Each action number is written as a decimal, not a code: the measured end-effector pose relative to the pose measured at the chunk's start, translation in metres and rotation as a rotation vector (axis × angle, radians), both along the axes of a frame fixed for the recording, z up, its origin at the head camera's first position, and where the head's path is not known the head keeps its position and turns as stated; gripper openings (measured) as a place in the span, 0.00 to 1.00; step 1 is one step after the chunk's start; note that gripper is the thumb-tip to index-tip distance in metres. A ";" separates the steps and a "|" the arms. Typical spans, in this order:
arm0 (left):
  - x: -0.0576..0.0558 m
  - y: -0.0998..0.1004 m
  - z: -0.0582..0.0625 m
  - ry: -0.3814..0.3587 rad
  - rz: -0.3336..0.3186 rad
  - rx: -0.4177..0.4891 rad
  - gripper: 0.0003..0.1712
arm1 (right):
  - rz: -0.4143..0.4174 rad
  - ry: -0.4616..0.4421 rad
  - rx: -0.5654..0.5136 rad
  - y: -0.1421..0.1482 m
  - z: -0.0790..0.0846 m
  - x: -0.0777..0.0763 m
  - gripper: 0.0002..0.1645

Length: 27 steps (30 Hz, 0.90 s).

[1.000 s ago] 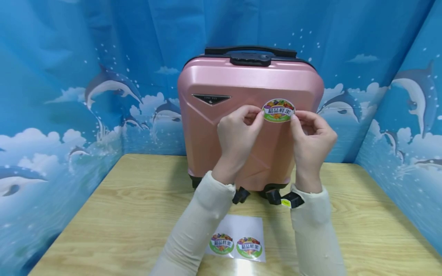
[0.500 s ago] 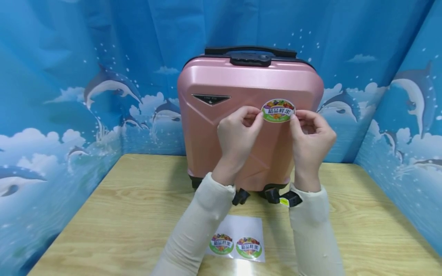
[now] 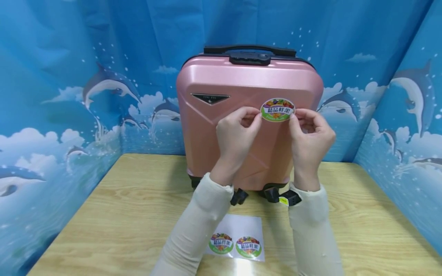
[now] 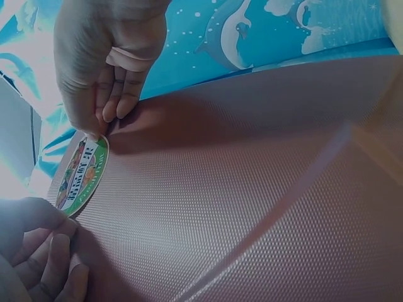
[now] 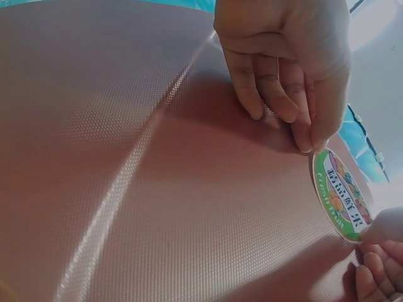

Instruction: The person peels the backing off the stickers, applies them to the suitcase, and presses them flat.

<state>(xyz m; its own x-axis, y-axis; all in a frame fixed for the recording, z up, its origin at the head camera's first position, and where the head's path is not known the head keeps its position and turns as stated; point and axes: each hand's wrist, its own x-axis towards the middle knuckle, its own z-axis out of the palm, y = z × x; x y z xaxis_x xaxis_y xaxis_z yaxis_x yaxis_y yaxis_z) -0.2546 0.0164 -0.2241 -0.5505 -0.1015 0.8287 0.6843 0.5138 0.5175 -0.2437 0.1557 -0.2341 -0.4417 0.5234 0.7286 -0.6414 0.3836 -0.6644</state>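
An oval fruit sticker (image 3: 277, 110) with a green lower band is held close against the upper right front of a pink suitcase (image 3: 241, 78). My left hand (image 3: 238, 140) pinches the sticker's left edge between thumb and index finger. At the opposite edge, my right hand (image 3: 310, 143) pinches it the same way. The left wrist view shows the sticker (image 4: 83, 176) stretched between both sets of fingertips, over the textured shell. In the right wrist view the sticker (image 5: 340, 196) lies nearly parallel to the shell, its printed face outward.
A backing sheet (image 3: 246, 224) with two more oval stickers lies on the wooden table (image 3: 138, 214), below the suitcase and between the forearms. A black triangular badge (image 3: 210, 99) marks the suitcase's upper left. Blue dolphin-print curtains (image 3: 152, 46) enclose the back and sides.
The sticker has shifted very slightly left and levelled a little, with both hands still pinching its edges. The suitcase and the backing sheet stay where they were.
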 end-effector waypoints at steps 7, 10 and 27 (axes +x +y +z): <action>0.001 -0.001 0.001 -0.006 0.001 -0.017 0.07 | 0.005 -0.003 0.003 0.001 0.001 0.001 0.11; 0.001 -0.001 0.001 -0.008 0.003 -0.021 0.07 | 0.010 -0.002 0.003 0.000 0.001 0.001 0.11; 0.003 -0.004 0.010 0.020 -0.084 0.021 0.10 | 0.001 -0.007 0.041 0.002 0.004 0.001 0.12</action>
